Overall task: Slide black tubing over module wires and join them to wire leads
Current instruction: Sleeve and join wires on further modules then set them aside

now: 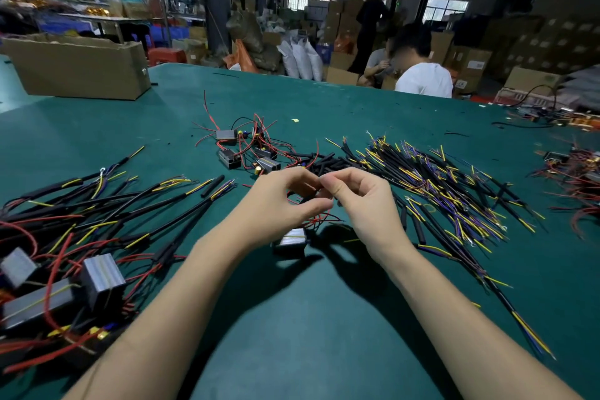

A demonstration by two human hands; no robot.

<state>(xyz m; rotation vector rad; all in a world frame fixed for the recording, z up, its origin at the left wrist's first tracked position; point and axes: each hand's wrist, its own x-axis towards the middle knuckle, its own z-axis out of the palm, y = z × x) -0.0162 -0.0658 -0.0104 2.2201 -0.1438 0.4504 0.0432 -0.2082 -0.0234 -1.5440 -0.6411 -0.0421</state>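
Above the green felt desk (324,318), the left hand (279,201) and right hand (360,201) pinch a short black tubing piece (306,197) over the small grey module's (291,237) red wires (319,219), between finished bundles (97,214) and loose wire leads (438,185).

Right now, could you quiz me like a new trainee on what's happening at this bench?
1. True or false: both hands, left hand and right hand, meet above a small grey module.
2. Where is the big pile of wire leads? A) right of the hands B) inside the cardboard box.
3. What colour is the table cover?

Key: 1 true; 2 A; 3 green.
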